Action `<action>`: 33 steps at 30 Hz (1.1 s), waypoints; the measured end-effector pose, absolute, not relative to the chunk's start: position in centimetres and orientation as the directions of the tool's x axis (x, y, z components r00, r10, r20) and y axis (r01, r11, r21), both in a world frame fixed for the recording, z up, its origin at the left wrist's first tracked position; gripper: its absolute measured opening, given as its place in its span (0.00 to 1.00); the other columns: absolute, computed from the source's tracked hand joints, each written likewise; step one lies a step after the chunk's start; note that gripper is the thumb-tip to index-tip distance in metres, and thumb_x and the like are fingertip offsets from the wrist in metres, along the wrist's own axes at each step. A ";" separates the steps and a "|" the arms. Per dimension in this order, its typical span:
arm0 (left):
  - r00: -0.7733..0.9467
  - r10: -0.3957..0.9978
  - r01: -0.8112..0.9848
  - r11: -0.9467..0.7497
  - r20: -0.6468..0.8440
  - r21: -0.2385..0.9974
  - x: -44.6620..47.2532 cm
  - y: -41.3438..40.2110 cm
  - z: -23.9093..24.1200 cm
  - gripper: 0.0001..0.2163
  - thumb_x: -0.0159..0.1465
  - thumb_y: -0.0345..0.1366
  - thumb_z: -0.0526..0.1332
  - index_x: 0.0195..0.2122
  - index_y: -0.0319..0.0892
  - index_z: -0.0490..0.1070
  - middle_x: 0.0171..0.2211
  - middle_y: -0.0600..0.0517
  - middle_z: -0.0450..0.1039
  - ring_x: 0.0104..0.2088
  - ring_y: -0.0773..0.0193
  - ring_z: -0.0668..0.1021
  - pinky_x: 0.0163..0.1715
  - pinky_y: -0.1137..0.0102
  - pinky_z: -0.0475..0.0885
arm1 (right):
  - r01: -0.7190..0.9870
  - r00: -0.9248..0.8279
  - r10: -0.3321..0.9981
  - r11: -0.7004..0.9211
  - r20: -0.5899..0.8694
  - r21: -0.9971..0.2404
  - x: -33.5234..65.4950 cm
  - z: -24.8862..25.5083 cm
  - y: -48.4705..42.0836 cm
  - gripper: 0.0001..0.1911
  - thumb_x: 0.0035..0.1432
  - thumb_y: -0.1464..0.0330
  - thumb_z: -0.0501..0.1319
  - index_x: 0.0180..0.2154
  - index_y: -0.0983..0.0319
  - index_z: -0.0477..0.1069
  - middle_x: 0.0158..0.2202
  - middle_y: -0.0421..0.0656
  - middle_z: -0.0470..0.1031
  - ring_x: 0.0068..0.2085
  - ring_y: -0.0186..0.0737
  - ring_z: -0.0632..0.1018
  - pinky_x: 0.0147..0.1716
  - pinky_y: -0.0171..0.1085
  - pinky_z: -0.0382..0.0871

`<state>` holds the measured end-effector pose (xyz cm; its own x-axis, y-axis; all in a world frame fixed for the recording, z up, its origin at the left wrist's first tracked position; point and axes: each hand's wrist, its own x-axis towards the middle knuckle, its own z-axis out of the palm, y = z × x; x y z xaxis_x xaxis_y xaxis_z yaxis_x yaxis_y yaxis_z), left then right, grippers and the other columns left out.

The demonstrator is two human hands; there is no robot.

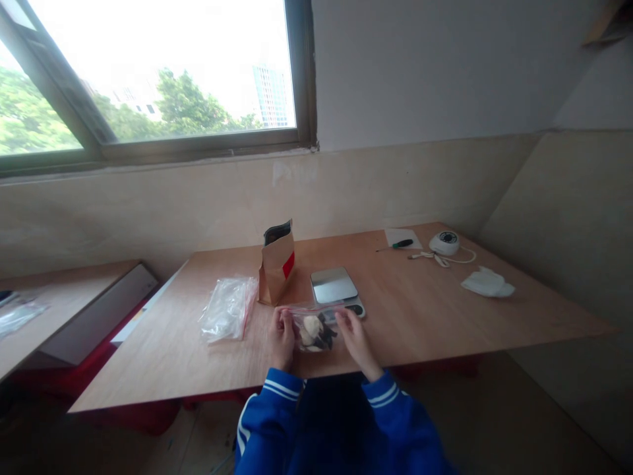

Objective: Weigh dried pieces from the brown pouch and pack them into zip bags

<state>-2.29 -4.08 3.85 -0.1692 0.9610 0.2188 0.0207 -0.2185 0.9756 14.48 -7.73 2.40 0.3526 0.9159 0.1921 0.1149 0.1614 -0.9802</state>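
L hand [281, 338] closed on L end of clear zip bag [299, 315], thumb + fingers pinching near top corner; R hand [355, 336] likewise gripping R top corner, so bag held spread betw. the two. Bag loc.: near front edge of wooden table [410, 310], just on wearer's side of digital scale [334, 285], its upper part overlapping scale's near edge in view; can't tell if bag base touches tabletop. Contents: pale chunks [312, 326] + dark pcs [326, 338], mostly low in bag; material unclear. Scale: shiny sq. plate, bare, dark display partly behind R fingers; reading n/legible. Brown paper pouch [277, 267] w/ red patch stands upright, top open, L of scale & behind L hand. Clear plastic bags [228, 309], red strip along R side, lie flat just L of pouch. Far R: green-handled screwdriver [403, 244] partly on white paper [394, 235]; next to it white dome camera [445, 243] w/ white cable [467, 257]; nearer, crumpled white item [488, 282], type unclear. Both sleeves blue w/ white cuff stripes. Window [198, 79] upper L, trees + bldg. outside.
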 end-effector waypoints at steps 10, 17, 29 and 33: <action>-0.019 0.995 -0.112 -0.104 0.103 0.988 -1.9 -4.4 5.0 0.17 0.60 0.52 0.59 0.37 0.43 0.64 0.21 0.57 0.70 0.17 0.69 0.72 0.13 0.77 0.62 | -0.052 0.442 0.887 0.171 0.131 -0.984 16.0 3.4 -7.6 0.23 0.53 0.48 0.61 0.36 0.61 0.73 0.30 0.44 0.77 0.34 0.45 0.78 0.36 0.41 0.73; 0.030 0.997 -0.096 -0.062 0.065 0.993 -1.7 -4.3 5.3 0.17 0.58 0.52 0.61 0.35 0.42 0.65 0.21 0.56 0.71 0.19 0.68 0.74 0.16 0.77 0.66 | -0.084 0.502 0.859 0.166 0.102 -0.983 15.9 3.2 -8.1 0.22 0.54 0.49 0.61 0.36 0.60 0.73 0.26 0.41 0.75 0.32 0.43 0.77 0.35 0.41 0.74; 0.015 0.997 -0.066 -0.081 0.082 0.995 -2.1 -4.0 4.5 0.16 0.58 0.50 0.62 0.33 0.41 0.68 0.28 0.52 0.73 0.28 0.65 0.77 0.23 0.74 0.70 | -0.156 0.512 0.857 0.154 0.053 -0.976 15.9 3.2 -8.3 0.22 0.53 0.49 0.62 0.37 0.60 0.72 0.26 0.41 0.75 0.31 0.42 0.77 0.33 0.40 0.74; 0.005 0.992 0.023 -0.122 0.122 0.992 -2.2 -3.9 4.3 0.14 0.59 0.48 0.61 0.34 0.41 0.69 0.28 0.52 0.73 0.27 0.66 0.76 0.23 0.76 0.68 | -0.190 0.504 0.863 0.150 0.035 -0.970 16.1 3.1 -8.3 0.21 0.55 0.49 0.61 0.37 0.60 0.72 0.25 0.40 0.74 0.31 0.41 0.77 0.33 0.39 0.74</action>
<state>-2.23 -3.88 4.34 0.0053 0.9925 0.1221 0.0229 -0.1222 0.9922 16.08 -8.34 3.09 0.5036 0.8632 0.0353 -0.1897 0.1503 -0.9703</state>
